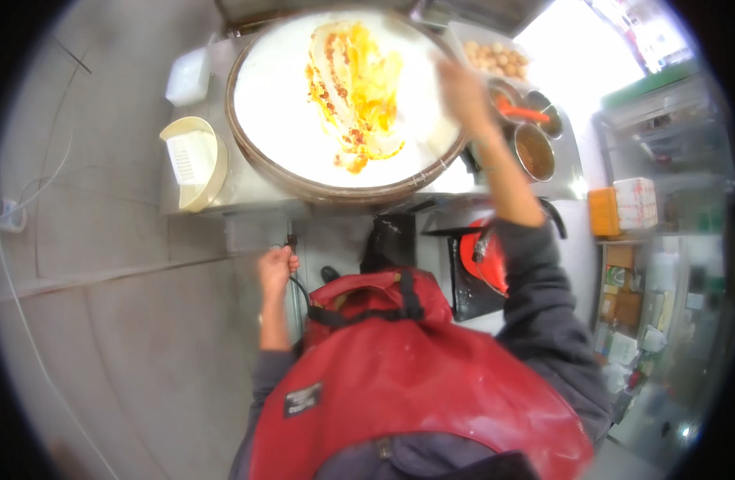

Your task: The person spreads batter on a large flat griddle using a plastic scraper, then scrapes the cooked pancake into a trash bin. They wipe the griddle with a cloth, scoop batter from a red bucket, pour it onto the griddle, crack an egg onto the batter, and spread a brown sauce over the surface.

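Note:
In front of me is a large round griddle (247, 138) with a brown rim, its surface bright white from glare. Yellow egg-like streaks and reddish-brown sauce (358, 102) are smeared across its middle. My right hand (463, 99) is blurred over the griddle's right side; whether it holds anything is not visible. Low at the left, below the counter front, my left hand (276, 267) has its fingers curled around what looks like a thin black cord (300, 287). A black fitting (292, 240) is beside its fingertips.
Right of the griddle are eggs (496, 60), metal pots of sauce (534, 153) and an orange-handled utensil (526, 113). A cream container (214, 171) and a white box (189, 77) stand left on the steel counter (235, 189). Beneath it is a red bucket (484, 258).

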`<action>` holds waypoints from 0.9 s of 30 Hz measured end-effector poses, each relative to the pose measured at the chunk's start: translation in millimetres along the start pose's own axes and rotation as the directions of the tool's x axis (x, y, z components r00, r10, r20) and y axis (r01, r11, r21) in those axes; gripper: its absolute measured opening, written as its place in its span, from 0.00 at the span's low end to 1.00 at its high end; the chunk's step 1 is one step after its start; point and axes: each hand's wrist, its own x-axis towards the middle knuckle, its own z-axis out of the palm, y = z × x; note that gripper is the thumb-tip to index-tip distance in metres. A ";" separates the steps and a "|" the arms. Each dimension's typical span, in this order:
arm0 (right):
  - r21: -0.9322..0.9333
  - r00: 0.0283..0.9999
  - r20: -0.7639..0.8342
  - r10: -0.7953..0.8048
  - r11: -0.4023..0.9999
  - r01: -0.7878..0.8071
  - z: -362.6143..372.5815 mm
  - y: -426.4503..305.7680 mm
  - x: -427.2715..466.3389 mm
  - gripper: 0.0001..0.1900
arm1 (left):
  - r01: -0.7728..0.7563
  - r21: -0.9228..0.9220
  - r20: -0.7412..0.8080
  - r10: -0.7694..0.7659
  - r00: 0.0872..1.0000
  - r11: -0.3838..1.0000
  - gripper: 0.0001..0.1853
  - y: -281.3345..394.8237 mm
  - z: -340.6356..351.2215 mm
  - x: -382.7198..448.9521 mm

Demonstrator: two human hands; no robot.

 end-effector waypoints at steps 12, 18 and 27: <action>0.257 0.954 0.107 0.281 0.919 -0.299 72.7 65.3 -162.6 0.17 | 0.100 -0.412 -0.004 -0.112 0.994 0.906 0.13 55.1 52.1 19.2; 0.262 0.963 0.110 0.247 0.927 -0.268 86.8 84.3 -163.6 0.17 | 0.093 -0.367 -0.112 -0.144 0.983 0.925 0.14 94.7 77.8 46.8; 0.532 0.520 0.845 0.123 -0.267 -0.803 41.9 116.7 -65.6 0.12 | 0.094 -0.318 -0.234 -0.174 0.957 0.943 0.22 130.2 86.8 100.3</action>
